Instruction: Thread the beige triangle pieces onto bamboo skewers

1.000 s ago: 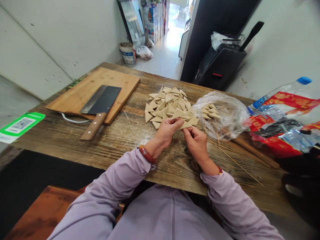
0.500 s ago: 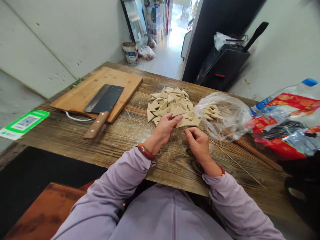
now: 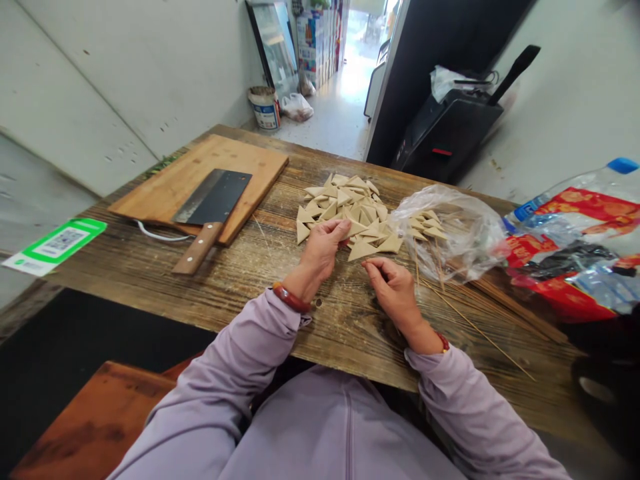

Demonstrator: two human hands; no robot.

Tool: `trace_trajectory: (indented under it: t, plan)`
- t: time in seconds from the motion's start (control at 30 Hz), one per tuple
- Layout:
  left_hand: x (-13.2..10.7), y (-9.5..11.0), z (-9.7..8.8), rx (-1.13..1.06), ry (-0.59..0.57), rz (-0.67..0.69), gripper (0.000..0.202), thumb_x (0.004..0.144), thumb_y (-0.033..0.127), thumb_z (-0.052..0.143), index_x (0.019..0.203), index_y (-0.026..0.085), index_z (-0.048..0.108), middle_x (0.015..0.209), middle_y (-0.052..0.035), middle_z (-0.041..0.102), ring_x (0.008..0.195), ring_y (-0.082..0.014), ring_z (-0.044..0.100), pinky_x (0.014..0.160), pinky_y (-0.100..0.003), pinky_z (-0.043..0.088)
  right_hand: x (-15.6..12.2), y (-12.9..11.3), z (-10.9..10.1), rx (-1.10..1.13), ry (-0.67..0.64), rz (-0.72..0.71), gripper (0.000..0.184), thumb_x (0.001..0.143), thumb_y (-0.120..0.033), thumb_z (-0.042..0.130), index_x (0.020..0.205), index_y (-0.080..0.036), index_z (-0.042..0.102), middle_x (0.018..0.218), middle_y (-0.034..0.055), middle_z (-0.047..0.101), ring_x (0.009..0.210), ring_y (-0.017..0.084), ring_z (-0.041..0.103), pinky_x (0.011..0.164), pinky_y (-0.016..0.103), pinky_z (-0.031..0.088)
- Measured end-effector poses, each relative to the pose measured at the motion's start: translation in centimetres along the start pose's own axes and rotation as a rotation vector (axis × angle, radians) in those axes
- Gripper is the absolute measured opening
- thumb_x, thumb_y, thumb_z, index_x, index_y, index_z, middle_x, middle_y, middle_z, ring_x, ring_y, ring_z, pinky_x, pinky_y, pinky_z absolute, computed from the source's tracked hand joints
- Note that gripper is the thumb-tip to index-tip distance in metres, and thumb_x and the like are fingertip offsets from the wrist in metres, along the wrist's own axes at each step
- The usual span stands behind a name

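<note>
My left hand [image 3: 320,252] is closed in a pinch at the near edge of a pile of flat beige triangular pieces [image 3: 345,200]. Between its thumb and fingers is one beige triangular piece [image 3: 357,229]. To the right, my right hand [image 3: 396,290] hovers low over the table, thumb and forefinger pressed together; what they pinch is too thin to make out. Just beyond its fingertips lies another triangular piece [image 3: 367,250]. Thin bamboo sticks [image 3: 480,330] lie on the table right of this hand, some reaching under a clear plastic bag [image 3: 465,227] that partly covers more triangles.
A cleaver [image 3: 215,197] rests on a wooden cutting board [image 3: 255,157] at the left, its handle over the near edge. A QR-code card [image 3: 57,245] is at the table's left end. Red and clear packaging [image 3: 570,267] and a blue-capped bottle [image 3: 580,190] crowd the right.
My left hand has drawn slightly left and its pinch has closed on the triangular piece. My right hand has shifted a little to the left, still pinched. The view has moved slightly.
</note>
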State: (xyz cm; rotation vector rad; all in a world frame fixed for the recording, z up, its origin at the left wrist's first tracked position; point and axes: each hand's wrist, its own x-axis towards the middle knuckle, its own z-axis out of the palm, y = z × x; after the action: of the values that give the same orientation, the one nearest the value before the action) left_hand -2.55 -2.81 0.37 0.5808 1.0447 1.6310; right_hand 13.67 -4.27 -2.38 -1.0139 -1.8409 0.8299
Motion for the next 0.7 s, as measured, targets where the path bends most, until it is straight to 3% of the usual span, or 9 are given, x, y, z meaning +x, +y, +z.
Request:
trace_trajectory:
  t: [0.5,0.7]
  plan:
    - [-0.24,-0.52,0.23,0.047,-0.071,0.064,0.030,0.068,0.036,0.082,0.059,0.014,0.063,0.057,0.0037,0.051,0.058,-0.0074,0.046,0.059,-0.021,0.042,0.05,-0.10,-0.06,0.000,0.004,0.003,0.024,0.090,-0.035,0.056,0.081,-0.019,0.072,0.071,0.0028,0.071,0.063,0.016,0.062,0.063,0.028,0.047]
    - [-0.39,-0.60,0.27,0.081,-0.075,0.049,0.032,0.066,0.039,0.083,0.062,0.014,0.064,0.060,0.0033,0.053,0.060,-0.0080,0.047,0.062,-0.022,0.043,0.08,0.08,-0.03,-0.024,0.009,0.027,0.024,0.089,-0.035,0.056,0.079,-0.020,0.071,0.069,0.0020,0.070,0.060,0.015,0.059,0.059,0.027,0.043]
